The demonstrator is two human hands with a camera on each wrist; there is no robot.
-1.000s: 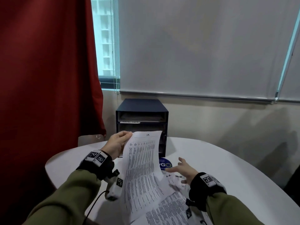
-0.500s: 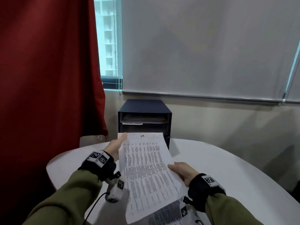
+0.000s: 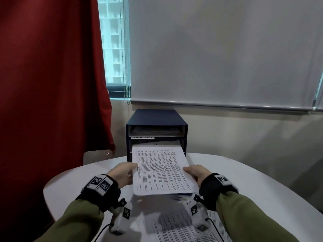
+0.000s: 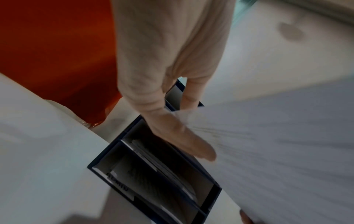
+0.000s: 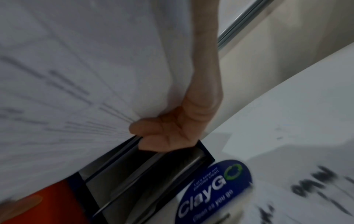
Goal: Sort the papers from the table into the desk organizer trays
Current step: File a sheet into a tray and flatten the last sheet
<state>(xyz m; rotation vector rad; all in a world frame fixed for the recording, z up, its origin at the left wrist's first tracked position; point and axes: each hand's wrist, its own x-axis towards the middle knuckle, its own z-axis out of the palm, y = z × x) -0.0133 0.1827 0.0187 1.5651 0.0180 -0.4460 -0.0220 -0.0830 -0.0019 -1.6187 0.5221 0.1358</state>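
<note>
A dark navy desk organizer (image 3: 156, 119) with stacked trays stands at the far side of the white table (image 3: 253, 186). Its top tray holds papers and carries a handwritten label. I hold one printed sheet (image 3: 160, 170) nearly flat, and its far edge is at the mouth of the second tray. My left hand (image 3: 130, 169) grips its left edge and my right hand (image 3: 189, 170) its right edge. In the left wrist view my fingers (image 4: 191, 145) lie along the sheet (image 4: 277, 144) above the organizer (image 4: 153, 174). In the right wrist view my fingers (image 5: 159, 133) curl under the sheet (image 5: 76, 75).
More printed papers (image 3: 176, 224) lie on the table near me, below the held sheet. A round blue sticker (image 5: 214, 189) is on the tabletop in front of the organizer (image 5: 143, 174). A red curtain (image 3: 49, 84) hangs at the left, a wall and a blind behind.
My right hand left the papers on the table and took the sheet's right edge. The sheet went from upright to nearly flat and moved forward to the organizer's second tray.
</note>
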